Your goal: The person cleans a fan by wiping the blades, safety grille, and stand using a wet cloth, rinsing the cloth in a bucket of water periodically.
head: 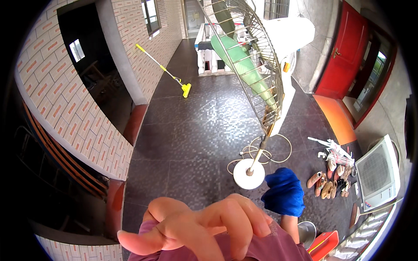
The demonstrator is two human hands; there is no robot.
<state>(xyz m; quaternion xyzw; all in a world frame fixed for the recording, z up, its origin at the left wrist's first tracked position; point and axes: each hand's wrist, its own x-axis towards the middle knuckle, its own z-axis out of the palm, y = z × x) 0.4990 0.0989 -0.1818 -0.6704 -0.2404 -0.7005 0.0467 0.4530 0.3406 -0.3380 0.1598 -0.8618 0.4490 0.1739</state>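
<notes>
My left hand (199,225) is close in front of my mauve garment (267,244), fingers bent and apart, with nothing seen in it. Farther right, a bare forearm (290,227), apparently my right arm, runs up into a bunched blue cloth (283,191). The cloth hides my right hand, which seems to hold it. Just beyond the cloth stands a pedestal fan on a round white base (248,177). Green blades (240,58) show through its wire guard (258,70).
A pale cord (287,140) loops on the dark tiles behind the base. Shoes (329,186) and an air-conditioner outdoor unit (375,176) are right; a metal basin (307,232) and red dustpan (326,244) sit nearer. A yellow sponge mop (186,89) leans against the left wall.
</notes>
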